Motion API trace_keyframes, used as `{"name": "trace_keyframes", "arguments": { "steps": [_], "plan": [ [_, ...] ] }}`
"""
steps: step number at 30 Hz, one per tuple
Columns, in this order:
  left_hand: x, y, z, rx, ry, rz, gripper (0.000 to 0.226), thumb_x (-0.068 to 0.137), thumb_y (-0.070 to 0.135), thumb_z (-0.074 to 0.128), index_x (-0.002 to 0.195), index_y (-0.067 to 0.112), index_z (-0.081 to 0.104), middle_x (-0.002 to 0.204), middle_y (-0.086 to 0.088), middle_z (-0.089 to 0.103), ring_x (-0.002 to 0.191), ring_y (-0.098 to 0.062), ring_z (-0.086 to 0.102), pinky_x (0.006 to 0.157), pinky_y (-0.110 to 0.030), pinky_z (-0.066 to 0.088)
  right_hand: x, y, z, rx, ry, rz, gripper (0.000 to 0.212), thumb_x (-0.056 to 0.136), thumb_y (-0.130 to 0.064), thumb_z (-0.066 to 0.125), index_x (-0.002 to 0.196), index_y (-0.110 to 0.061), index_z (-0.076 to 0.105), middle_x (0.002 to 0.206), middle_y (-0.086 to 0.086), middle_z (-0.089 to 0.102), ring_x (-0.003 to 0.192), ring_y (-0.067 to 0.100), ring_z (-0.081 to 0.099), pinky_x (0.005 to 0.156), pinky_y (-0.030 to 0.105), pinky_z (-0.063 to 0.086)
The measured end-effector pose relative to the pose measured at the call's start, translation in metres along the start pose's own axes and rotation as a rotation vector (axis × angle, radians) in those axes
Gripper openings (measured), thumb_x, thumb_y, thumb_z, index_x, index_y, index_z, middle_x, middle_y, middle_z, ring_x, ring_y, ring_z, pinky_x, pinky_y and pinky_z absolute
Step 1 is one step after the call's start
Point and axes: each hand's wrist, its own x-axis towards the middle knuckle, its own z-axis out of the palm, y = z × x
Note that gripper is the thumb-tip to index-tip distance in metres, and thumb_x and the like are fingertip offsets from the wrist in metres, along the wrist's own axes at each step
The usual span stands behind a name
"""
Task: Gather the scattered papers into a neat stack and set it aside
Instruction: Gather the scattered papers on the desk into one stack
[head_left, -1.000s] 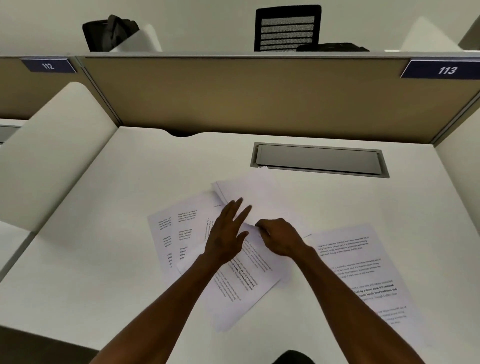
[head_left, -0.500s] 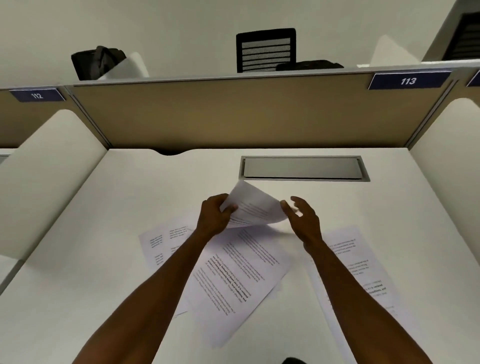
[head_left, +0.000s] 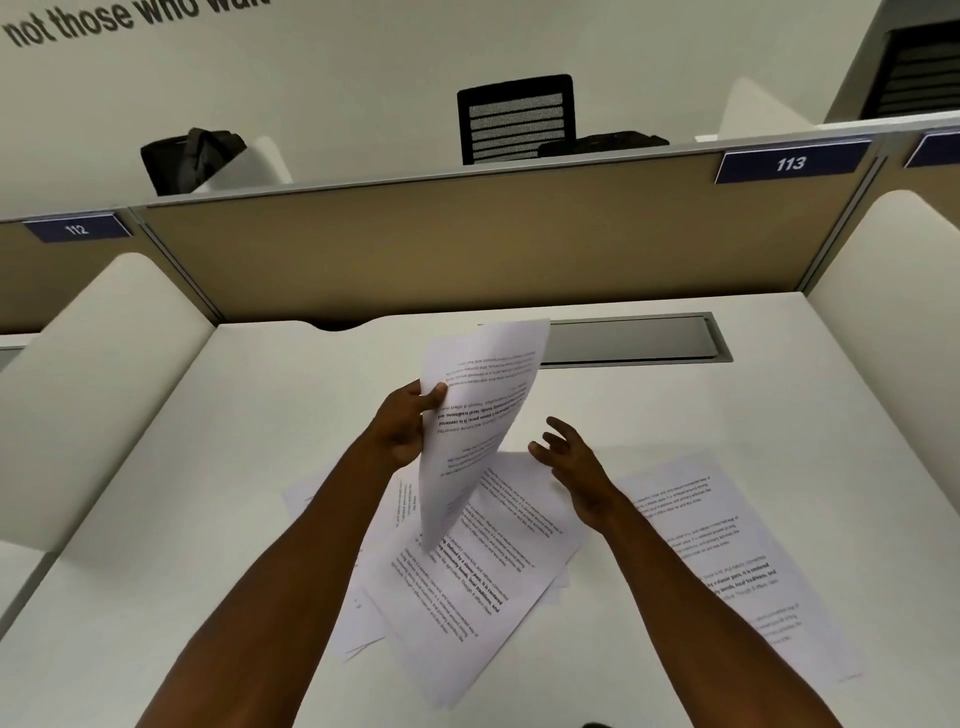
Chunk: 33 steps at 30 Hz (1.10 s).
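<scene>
Above the table (head_left: 182, 493), my left hand (head_left: 402, 426) is pinching a lifted sheet (head_left: 475, 415) by its edge. Beside it, my right hand (head_left: 574, 462) is hovering spread and empty over overlapping papers (head_left: 467, 571), another page (head_left: 727, 551) lying rightward.

One printed sheet (head_left: 475, 415) is raised off the white surface (head_left: 208, 493), pinched at its left edge by the left hand (head_left: 402, 423); it hangs curved, its print upside down and its lower corner drooping toward the papers below. Beneath it a loose pile of printed sheets (head_left: 467, 582) lies fanned and skewed on the surface, their edges out of line and text facing up. A further printed sheet (head_left: 727, 561) lies flat to the right, partly under the right forearm.
</scene>
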Motion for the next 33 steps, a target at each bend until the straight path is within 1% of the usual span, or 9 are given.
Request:
{"name": "trace_keyframes", "arguments": {
  "steps": [3,7,10,15,18,20,23,26,33],
  "plan": [
    [-0.003,0.004,-0.002,-0.179,-0.032,-0.103,0.015,0.099,0.015,0.056,0.112,0.009,0.063,0.096,-0.007,0.079,0.084,-0.021,0.076,0.067,-0.035,0.063,-0.001,-0.002,0.003,-0.024,-0.063,0.007,0.063,0.088,-0.029,0.069,0.144,-0.027,0.041,0.142,0.004,0.053,0.132,0.021,0.046,0.108,0.038,0.031],
    [0.0,-0.001,-0.011,-0.285,0.025,-0.149,0.053,0.099,0.012,0.056,0.149,0.006,0.037,0.147,-0.017,0.051,0.129,-0.031,0.056,0.105,-0.046,0.048,-0.001,-0.002,0.005,-0.061,-0.125,0.012,0.041,0.085,-0.026,0.071,0.125,-0.024,0.061,0.109,0.008,0.075,0.109,0.024,0.067,0.104,0.042,0.044],
    [-0.001,-0.009,-0.02,-0.419,0.08,-0.179,0.066,0.099,0.011,0.056,0.156,0.011,0.024,0.157,-0.017,0.038,0.137,-0.032,0.048,0.113,-0.048,0.04,-0.002,-0.001,0.006,-0.079,-0.11,0.005,0.026,0.09,-0.023,0.067,0.116,-0.025,0.065,0.099,0.009,0.073,0.104,0.028,0.068,0.096,0.046,0.053],
    [-0.015,-0.018,-0.033,-0.537,0.099,-0.173,0.03,0.101,0.019,0.053,0.12,0.001,0.066,0.098,-0.017,0.077,0.084,-0.029,0.077,0.066,-0.042,0.064,-0.01,0.009,0.015,-0.075,0.107,0.141,0.039,0.087,-0.034,0.07,0.114,-0.006,0.063,0.094,0.014,0.069,0.08,0.025,0.069,0.07,0.039,0.058],
    [-0.019,-0.022,-0.037,-0.684,0.173,-0.05,0.029,0.101,0.024,0.054,0.118,0.004,0.065,0.102,-0.013,0.075,0.089,-0.026,0.072,0.078,-0.042,0.063,-0.033,0.022,0.034,-0.022,0.115,0.374,0.053,0.081,-0.055,0.07,0.087,-0.003,0.067,0.063,0.012,0.067,0.054,0.025,0.066,0.05,0.03,0.052],
    [-0.022,-0.029,-0.04,-0.755,0.252,0.0,0.034,0.101,0.024,0.053,0.131,0.008,0.057,0.118,-0.006,0.067,0.093,-0.02,0.067,0.086,-0.036,0.056,-0.049,0.033,0.049,0.033,-0.057,0.496,0.073,0.069,-0.075,0.066,0.081,-0.004,0.071,0.072,0.017,0.072,0.065,0.032,0.071,0.052,0.032,0.055],
    [-0.033,-0.052,-0.039,-0.832,0.318,-0.004,0.031,0.099,0.023,0.057,0.128,0.01,0.059,0.116,-0.009,0.069,0.092,-0.022,0.068,0.076,-0.037,0.056,-0.059,0.051,0.065,0.216,-0.284,0.537,0.097,0.066,-0.088,0.053,0.108,-0.002,0.072,0.106,0.023,0.073,0.099,0.039,0.071,0.073,0.043,0.06],
    [-0.045,-0.082,-0.033,-0.82,0.462,-0.057,0.039,0.097,0.017,0.062,0.134,0.01,0.053,0.124,-0.014,0.066,0.096,-0.024,0.066,0.079,-0.041,0.055,-0.057,0.055,0.077,0.395,-0.228,0.457,0.083,0.073,-0.079,0.058,0.124,-0.015,0.064,0.118,0.016,0.071,0.109,0.032,0.069,0.09,0.047,0.056],
    [-0.077,-0.15,-0.023,-0.768,0.551,-0.273,0.04,0.098,0.015,0.061,0.136,0.006,0.056,0.139,-0.014,0.058,0.108,-0.021,0.062,0.097,-0.034,0.049,-0.038,0.059,0.088,0.38,0.008,0.318,0.046,0.09,-0.037,0.067,0.132,-0.029,0.05,0.119,0.011,0.069,0.101,0.029,0.072,0.074,0.04,0.06]
  ]
}}
